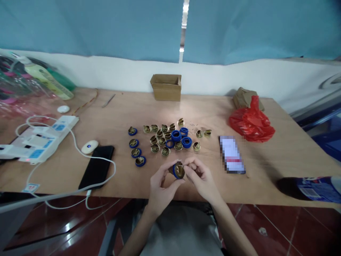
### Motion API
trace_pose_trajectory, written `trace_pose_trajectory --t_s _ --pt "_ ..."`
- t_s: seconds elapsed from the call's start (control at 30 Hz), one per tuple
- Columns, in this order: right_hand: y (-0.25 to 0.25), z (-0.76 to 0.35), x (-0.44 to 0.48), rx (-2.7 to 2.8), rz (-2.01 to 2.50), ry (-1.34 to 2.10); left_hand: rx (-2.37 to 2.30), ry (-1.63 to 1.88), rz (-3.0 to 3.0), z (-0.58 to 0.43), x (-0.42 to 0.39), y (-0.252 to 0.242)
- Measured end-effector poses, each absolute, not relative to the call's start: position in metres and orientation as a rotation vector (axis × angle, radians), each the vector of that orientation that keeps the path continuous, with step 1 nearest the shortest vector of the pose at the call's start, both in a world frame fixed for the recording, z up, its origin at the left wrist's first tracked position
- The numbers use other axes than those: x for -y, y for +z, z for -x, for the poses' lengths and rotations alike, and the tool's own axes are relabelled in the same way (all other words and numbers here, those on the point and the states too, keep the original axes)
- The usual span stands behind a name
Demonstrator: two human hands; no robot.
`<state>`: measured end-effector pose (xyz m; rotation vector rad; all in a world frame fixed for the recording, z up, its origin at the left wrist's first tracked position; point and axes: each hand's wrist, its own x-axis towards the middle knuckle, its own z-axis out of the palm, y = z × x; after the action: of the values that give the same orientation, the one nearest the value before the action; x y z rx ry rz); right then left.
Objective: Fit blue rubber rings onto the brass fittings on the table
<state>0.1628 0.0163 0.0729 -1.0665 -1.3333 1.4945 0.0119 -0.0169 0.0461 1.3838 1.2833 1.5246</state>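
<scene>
My left hand (pixel 160 185) and my right hand (pixel 200 177) meet above the near edge of the wooden table (pixel 279 153), fingers pinched round one brass fitting with a blue ring (pixel 178 170) on it. Just beyond lies a cluster of several loose brass fittings (pixel 162 137) mixed with loose blue rings (pixel 176 135). To the left of the cluster, several fittings with blue rings on them (pixel 136 153) lie in a curved column.
A small open cardboard box (pixel 166 86) stands at the back. A red plastic bag (pixel 252 122) lies at the right, a blurred card (pixel 231 154) nearer. At the left are a black phone (pixel 97 166), white cables and power strips (pixel 39 140). A dark bottle (pixel 311 188) lies at the right edge.
</scene>
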Motion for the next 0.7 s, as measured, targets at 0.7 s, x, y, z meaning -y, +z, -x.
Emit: trace_pose_trajectory --t_s 0.7 --pt "0.076 -0.171 -0.005 1.941 1.238 1.217 -1.508 1.421 -1.753 -0.006 0.015 0.038"
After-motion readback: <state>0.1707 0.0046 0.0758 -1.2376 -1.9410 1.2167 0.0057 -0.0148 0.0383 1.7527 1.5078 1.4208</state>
